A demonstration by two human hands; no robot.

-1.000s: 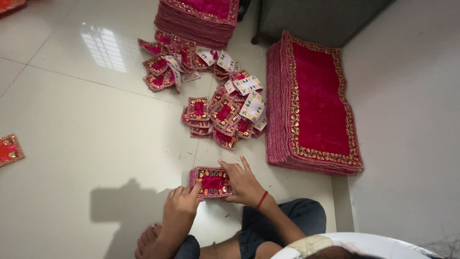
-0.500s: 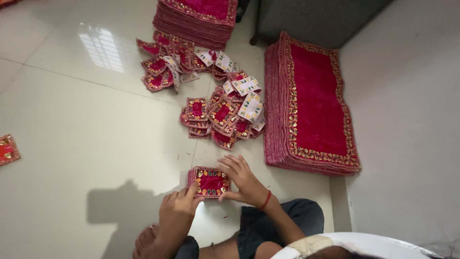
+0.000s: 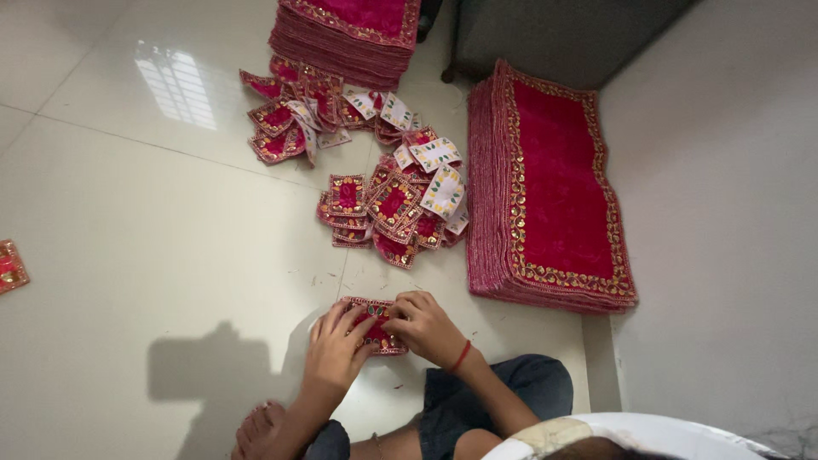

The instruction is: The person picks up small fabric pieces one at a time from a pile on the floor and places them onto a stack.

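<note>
Leftmost, a lone red square (image 3: 10, 267) lay at the frame edge on the tiled floor (image 3: 153, 221). Next, the left hand (image 3: 334, 349) pressed spread fingers on a small stack of embroidered red squares (image 3: 372, 322), directly before the person's knees. A loose heap of similar squares (image 3: 392, 204) lay beyond it, apart, with a tall pile (image 3: 349, 30) at the top. The right hand (image 3: 423, 328) had curled fingers gripping the stack's right edge. Rightmost sat a stack of long red mats (image 3: 554, 187).

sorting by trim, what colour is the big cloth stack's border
Gold trim on the big red cloth stack, clearest in the head view.
</note>
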